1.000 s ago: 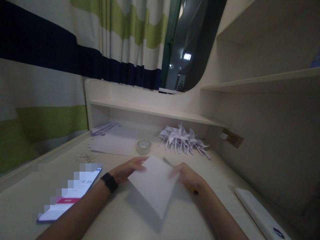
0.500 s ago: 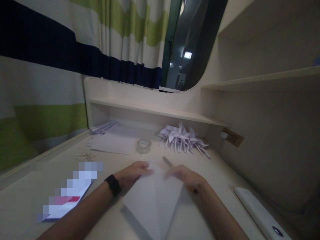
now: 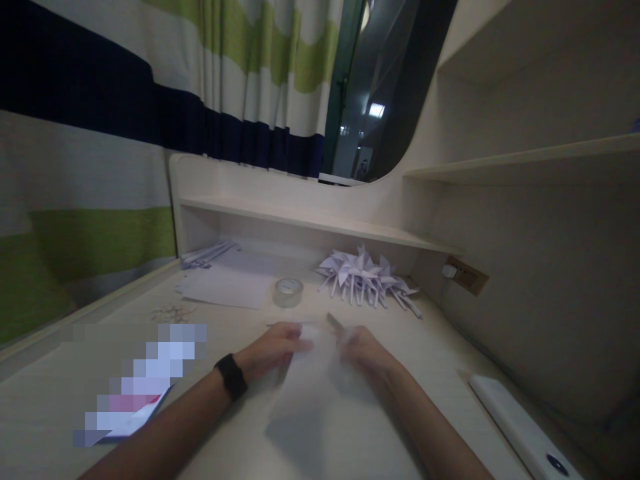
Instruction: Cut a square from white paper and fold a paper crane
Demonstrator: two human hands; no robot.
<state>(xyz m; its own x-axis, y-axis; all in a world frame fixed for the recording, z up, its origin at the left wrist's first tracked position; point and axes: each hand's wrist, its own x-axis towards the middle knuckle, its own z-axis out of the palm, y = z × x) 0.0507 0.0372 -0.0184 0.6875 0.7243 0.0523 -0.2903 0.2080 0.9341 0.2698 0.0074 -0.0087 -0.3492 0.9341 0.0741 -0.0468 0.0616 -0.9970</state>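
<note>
Lying flat near the front edge of the desk (image 3: 450,347), a white sheet of paper (image 3: 320,400) sits between both hands and looks light, thin and limp; it should crease sharply under pressure, slide easily on the smooth top and tear if pulled. Its far edge, where the hands meet, seems the natural place to pinch it, with a palm pressing the middle to stop it skating. The left hand (image 3: 273,348), a dark watch (image 3: 231,377) on its wrist, has fingers curled down onto the far left corner. The right hand (image 3: 367,353) rests at the far right corner; motion blur hides whether those fingers pinch or only press.

The desk is pale laminate, built into an alcove with a low shelf (image 3: 310,223) behind and a striped curtain (image 3: 125,120) on the left. Loose sheets (image 3: 225,287) lie toward the back left, a heap of folded paper pieces (image 3: 365,280) toward the back right, a phone (image 3: 135,400) at the left, and a roll of clear tape (image 3: 289,291) just beyond the hands.
</note>
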